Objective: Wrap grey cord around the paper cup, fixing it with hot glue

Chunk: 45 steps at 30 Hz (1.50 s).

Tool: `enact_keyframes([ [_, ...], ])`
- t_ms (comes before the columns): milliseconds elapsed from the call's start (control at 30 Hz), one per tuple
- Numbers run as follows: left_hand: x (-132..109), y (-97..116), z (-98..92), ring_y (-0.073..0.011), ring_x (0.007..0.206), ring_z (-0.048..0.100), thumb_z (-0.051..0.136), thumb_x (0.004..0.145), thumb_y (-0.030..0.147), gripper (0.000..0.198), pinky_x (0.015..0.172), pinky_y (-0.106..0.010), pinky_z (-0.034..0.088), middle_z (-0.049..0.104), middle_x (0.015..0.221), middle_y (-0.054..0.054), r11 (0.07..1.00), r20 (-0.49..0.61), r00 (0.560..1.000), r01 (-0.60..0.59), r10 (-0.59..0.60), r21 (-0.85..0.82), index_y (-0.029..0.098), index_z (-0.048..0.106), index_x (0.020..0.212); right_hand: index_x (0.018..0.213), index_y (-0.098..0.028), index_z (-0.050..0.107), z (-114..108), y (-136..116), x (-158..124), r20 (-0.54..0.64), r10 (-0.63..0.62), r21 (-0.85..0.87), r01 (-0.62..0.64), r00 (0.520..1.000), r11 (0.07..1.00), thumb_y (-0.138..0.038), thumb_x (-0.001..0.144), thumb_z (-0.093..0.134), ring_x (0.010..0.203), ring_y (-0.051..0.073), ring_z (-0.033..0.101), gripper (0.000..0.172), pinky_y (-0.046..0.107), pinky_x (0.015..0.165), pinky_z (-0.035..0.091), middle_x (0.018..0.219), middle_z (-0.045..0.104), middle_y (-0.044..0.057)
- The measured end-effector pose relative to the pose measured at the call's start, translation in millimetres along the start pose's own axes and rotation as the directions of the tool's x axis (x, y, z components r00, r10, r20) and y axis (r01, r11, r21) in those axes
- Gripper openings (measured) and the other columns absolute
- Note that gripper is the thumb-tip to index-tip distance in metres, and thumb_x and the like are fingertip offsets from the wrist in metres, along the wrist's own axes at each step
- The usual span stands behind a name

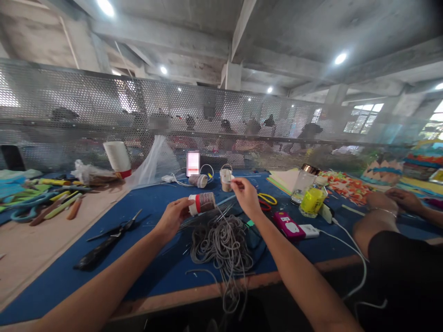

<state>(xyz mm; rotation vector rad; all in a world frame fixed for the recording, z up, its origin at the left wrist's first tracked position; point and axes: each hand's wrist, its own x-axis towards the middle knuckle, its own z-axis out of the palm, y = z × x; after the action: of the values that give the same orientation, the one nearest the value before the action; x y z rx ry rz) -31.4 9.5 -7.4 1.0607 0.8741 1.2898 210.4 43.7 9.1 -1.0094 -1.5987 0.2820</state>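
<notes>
My left hand (pixel 175 214) grips a paper cup (pixel 194 204) on its side, white with a red band, its far part wound with grey cord. My right hand (pixel 246 196) is raised with thumb and fingers pinched together beside a small cord-wrapped cup with a looped handle (pixel 226 185). What the pinch holds, if anything, is too small to make out. Below and between my hands lies a loose heap of grey cord (pixel 223 244), trailing over the table's front edge. Another cord-wrapped cup (pixel 198 181) lies further back with a white loop.
On the blue mat (pixel 138 276) are scissors (pixel 114 237) at left and a magenta power bank (pixel 289 226) with a white cable at right. Glass jars (pixel 311 198) stand nearby. A lit phone (pixel 193 163) and stacked paper cups (pixel 117 157) stand behind. A co-worker's arm (pixel 377 216) is at right.
</notes>
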Motion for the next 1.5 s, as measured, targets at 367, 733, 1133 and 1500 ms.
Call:
enact_keyframes([
  [367,0.1,0.1,0.1,-0.0149,0.063,0.061,0.073,0.069,0.028,0.015,0.064,-0.024,0.047,0.071,0.069,-0.003,1.000,-0.066,0.998,-0.006,0.008,0.030,0.014,0.072,0.075,0.084,-0.020,0.066,-15.1,34.7,9.3,-0.167,0.213,-0.422,-0.265,0.963,0.867,-0.036,0.092,0.048,0.080,0.018,0.064,0.025,0.026,0.073,0.044,0.085,0.071,0.006],
  [733,-3.8,1.3,3.3,-0.0172,0.065,0.063,0.072,0.068,0.028,0.013,0.069,-0.027,0.049,0.072,0.070,-0.004,0.999,-0.051,0.999,-0.009,0.011,0.037,0.015,0.071,0.071,0.100,-0.018,0.062,-21.1,52.7,13.7,-0.220,0.259,-0.477,-0.335,0.940,0.812,-0.023,0.087,0.049,0.088,0.018,0.064,0.019,0.026,0.075,0.044,0.097,0.070,0.005],
  [1133,-2.7,0.4,2.9,-0.0178,0.060,0.062,0.074,0.066,0.028,0.013,0.065,-0.028,0.049,0.071,0.066,-0.004,0.998,-0.060,0.998,-0.027,0.030,0.048,0.016,0.071,0.068,0.093,-0.020,0.065,-18.6,55.7,6.7,-0.065,0.341,-0.677,-0.292,0.938,0.676,-0.036,0.090,0.052,0.091,0.019,0.063,0.021,0.028,0.078,0.045,0.097,0.068,0.006],
  [1500,-4.4,-0.5,3.4,-0.0177,0.067,0.064,0.074,0.068,0.031,0.021,0.069,-0.027,0.049,0.074,0.077,-0.006,0.998,0.049,0.997,-0.060,0.059,0.019,0.014,0.073,0.081,0.117,-0.008,0.056,-19.4,57.5,-2.2,-0.045,0.369,-0.859,-0.224,0.929,0.459,-0.025,0.084,0.060,0.113,0.031,0.054,0.037,0.040,0.090,0.045,0.120,0.055,0.022],
])
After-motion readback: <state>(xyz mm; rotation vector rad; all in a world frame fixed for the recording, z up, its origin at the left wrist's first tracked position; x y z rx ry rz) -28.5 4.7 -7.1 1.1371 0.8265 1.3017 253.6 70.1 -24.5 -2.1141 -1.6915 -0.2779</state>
